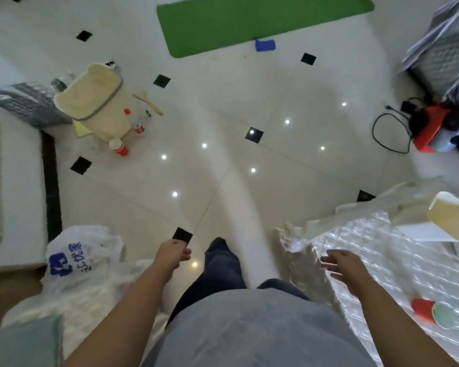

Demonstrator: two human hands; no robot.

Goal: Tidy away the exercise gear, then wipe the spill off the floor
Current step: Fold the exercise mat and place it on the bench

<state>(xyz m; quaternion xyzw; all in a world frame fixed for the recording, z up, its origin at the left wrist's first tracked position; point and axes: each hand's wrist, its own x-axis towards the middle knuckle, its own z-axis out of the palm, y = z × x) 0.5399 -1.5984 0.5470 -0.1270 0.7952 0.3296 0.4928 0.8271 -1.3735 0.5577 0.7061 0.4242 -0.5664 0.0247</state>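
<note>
A green exercise mat (249,19) lies flat on the white tiled floor at the far end of the room. A small blue object (265,45) sits at the mat's near edge. My left hand (171,252) hangs in front of me with loosely curled fingers and holds nothing. My right hand (341,263) is held out with relaxed, spread fingers over the edge of a shiny plastic-covered surface (368,247), empty. No spill is plainly visible on the floor.
A cream bin (96,102) stands at the left with red cups (121,148), bottles and a wooden stick around it. A white plastic bag (74,255) sits near left. A red object with a black cable (429,128) lies far right. A red cup (432,312) rests on the covered surface.
</note>
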